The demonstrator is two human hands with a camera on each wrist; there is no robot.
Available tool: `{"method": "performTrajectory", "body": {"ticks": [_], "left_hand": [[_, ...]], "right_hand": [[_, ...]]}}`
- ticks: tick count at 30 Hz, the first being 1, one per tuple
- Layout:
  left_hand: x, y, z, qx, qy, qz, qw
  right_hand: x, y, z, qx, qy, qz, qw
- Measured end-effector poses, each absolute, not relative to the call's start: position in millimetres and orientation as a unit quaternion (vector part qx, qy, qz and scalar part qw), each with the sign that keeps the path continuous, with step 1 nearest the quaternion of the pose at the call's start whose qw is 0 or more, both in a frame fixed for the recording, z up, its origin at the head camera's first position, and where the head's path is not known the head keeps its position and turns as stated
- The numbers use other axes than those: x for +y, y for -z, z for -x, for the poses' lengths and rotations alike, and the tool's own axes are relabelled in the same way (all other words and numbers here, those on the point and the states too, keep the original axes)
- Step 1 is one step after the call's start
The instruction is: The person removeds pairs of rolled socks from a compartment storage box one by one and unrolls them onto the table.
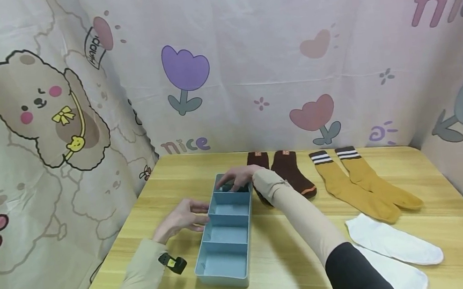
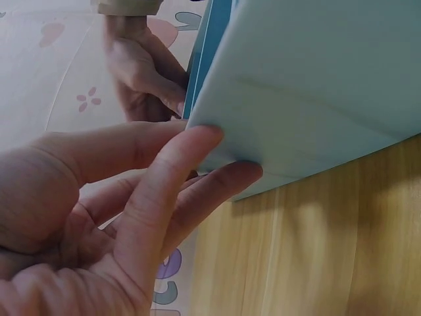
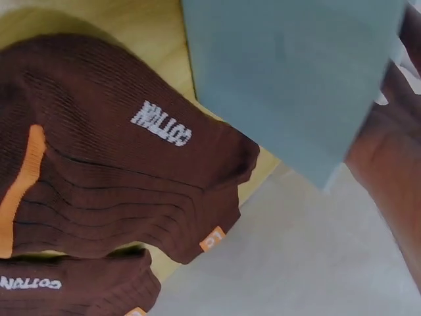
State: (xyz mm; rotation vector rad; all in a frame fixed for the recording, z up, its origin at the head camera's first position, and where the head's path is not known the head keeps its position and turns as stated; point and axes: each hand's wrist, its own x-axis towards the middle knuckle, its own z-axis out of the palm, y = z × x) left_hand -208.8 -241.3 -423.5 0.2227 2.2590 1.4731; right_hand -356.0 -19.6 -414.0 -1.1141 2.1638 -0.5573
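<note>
A long blue organizer box with several compartments in a row lies on the wooden table. My left hand is at its left side; in the left wrist view, its extended fingertips touch the outer wall. Into the far compartment reaches my right hand, over a dark cloth-like item with a bit of white showing beside it. Its fingertips are largely hidden there, so their grip is unclear. The nearer compartments hold nothing visible. Brown socks with orange trim and "COTTON" lettering lie just right of the box.
Mustard socks with striped cuffs lie farther right on the table. White socks are at the right front, partly behind the right sleeve. A printed cloth hangs behind and at both sides.
</note>
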Motion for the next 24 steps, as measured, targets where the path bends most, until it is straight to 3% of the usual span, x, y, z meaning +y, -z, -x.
{"method": "performTrajectory", "body": {"ticks": [11, 19, 24], "left_hand": [[-233.0, 424.1, 210.8, 0.816, -0.531, -0.101, 0.204], [-230.3, 423.9, 209.5, 0.819, -0.527, -0.102, 0.203], [-233.9, 420.6, 209.1, 0.828, -0.518, -0.096, 0.192]], "right_hand": [[-16.0, 427.2, 352.7, 0.835, 0.225, 0.435, 0.25], [3.4, 422.9, 351.2, 0.81, 0.341, 0.44, 0.184], [15.4, 407.1, 344.3, 0.785, 0.416, 0.424, 0.174]]}}
